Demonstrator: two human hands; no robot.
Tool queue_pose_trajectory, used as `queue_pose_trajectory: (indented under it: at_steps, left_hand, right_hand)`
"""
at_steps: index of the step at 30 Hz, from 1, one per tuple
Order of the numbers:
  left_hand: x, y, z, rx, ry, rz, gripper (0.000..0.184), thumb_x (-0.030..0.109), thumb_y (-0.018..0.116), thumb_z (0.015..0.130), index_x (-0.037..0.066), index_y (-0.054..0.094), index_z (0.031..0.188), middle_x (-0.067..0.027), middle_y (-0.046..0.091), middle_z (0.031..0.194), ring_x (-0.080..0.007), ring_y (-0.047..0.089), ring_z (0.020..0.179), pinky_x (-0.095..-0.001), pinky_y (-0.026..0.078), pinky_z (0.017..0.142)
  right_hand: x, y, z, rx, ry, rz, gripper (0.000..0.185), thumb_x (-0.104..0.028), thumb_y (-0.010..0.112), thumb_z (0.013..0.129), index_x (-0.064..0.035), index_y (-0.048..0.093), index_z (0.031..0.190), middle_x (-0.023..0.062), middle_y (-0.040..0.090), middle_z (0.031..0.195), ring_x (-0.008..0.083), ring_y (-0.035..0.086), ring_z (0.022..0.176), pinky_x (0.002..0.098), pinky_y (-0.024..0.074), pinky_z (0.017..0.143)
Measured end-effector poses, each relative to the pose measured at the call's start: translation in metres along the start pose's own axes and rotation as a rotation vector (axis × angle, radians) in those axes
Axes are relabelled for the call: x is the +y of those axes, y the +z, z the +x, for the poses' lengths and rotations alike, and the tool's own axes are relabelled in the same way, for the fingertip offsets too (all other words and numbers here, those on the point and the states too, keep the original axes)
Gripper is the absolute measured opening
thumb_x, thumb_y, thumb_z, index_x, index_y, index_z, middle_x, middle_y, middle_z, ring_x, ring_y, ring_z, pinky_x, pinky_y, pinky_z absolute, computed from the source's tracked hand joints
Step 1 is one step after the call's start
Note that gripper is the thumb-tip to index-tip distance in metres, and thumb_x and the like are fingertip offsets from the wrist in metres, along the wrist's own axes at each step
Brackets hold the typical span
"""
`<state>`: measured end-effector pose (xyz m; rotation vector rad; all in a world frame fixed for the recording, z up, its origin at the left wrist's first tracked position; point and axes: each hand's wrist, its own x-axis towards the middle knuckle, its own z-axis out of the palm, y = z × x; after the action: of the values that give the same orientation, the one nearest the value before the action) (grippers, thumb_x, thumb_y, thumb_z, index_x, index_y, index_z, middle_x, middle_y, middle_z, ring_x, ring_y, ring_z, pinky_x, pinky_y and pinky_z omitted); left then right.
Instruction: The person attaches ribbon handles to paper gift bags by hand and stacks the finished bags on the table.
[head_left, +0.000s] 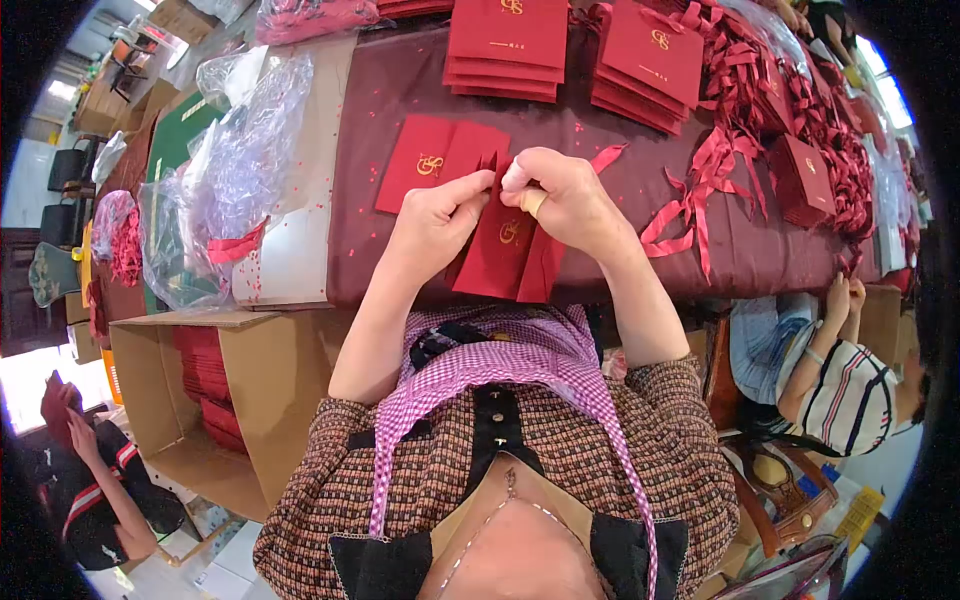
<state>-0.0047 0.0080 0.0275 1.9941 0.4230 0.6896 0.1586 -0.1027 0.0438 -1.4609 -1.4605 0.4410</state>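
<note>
A red paper bag (pixel 502 252) with a gold logo stands in front of me at the table's near side, its folded side facing right. My left hand (pixel 440 215) pinches the left of its top edge between thumb and fingers. At the right of the same edge, my right hand (pixel 570 200) is closed, with a beige band round one finger; its fingertips hide what they grip. From behind that hand a red ribbon end (pixel 607 157) sticks out. Another red bag (pixel 425 160) with the gold logo lies flat behind my left hand.
Two stacks of red bags, one in the middle (pixel 507 45) and one farther right (pixel 650 60), lie at the back. Loose ribbons (pixel 710 190) spread at right. Crumpled plastic (pixel 235 170) and a cardboard box (pixel 255 400) are at left. Other people sit on both sides.
</note>
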Motion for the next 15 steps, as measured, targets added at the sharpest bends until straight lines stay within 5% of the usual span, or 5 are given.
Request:
queue_pose_trajectory:
  at_steps: [6, 8, 12, 15]
  left_hand:
    - [0.000, 0.002, -0.001, 0.038, -0.025, 0.061, 0.020, 0.003, 0.059, 0.086, -0.003, 0.066, 0.104, -0.0198, 0.070, 0.090, -0.0241, 0.071, 0.085, -0.0309, 0.054, 0.073]
    - [0.004, 0.003, -0.001, 0.024, -0.008, 0.069, 0.020, 0.003, 0.060, 0.085, -0.003, 0.066, 0.103, -0.0199, 0.069, 0.089, -0.0254, 0.071, 0.083, -0.0312, 0.054, 0.072]
    - [0.009, 0.008, 0.001, 0.046, 0.064, 0.064, 0.016, 0.003, 0.060, 0.084, -0.003, 0.066, 0.097, -0.0182, 0.068, 0.082, -0.0256, 0.069, 0.075, -0.0312, 0.053, 0.067]
    - [0.009, 0.010, 0.001, 0.075, 0.034, 0.037, 0.013, 0.003, 0.060, 0.084, -0.003, 0.066, 0.094, -0.0157, 0.068, 0.077, -0.0197, 0.067, 0.068, -0.0291, 0.051, 0.063]
  right_hand:
    - [-0.005, -0.002, 0.000, -0.021, -0.047, -0.080, 0.018, -0.001, 0.073, 0.076, 0.0005, 0.062, 0.091, 0.0079, 0.063, 0.080, 0.0159, 0.064, 0.077, 0.0287, 0.0515, 0.067]
    - [-0.018, -0.015, 0.005, -0.097, 0.217, 0.110, 0.024, -0.005, 0.074, 0.078, -0.0024, 0.066, 0.101, 0.0074, 0.062, 0.084, 0.0176, 0.063, 0.077, 0.0289, 0.0509, 0.069]
    - [0.006, -0.020, 0.015, -0.039, -0.311, -0.283, 0.027, -0.002, 0.065, 0.083, -0.0064, 0.067, 0.109, 0.0077, 0.060, 0.092, 0.0264, 0.060, 0.087, 0.0330, 0.0491, 0.076]
    - [0.004, -0.020, 0.016, -0.085, -0.197, -0.166, 0.022, 0.002, 0.064, 0.080, -0.0043, 0.066, 0.101, 0.0084, 0.061, 0.089, 0.0282, 0.059, 0.089, 0.0346, 0.0482, 0.077]
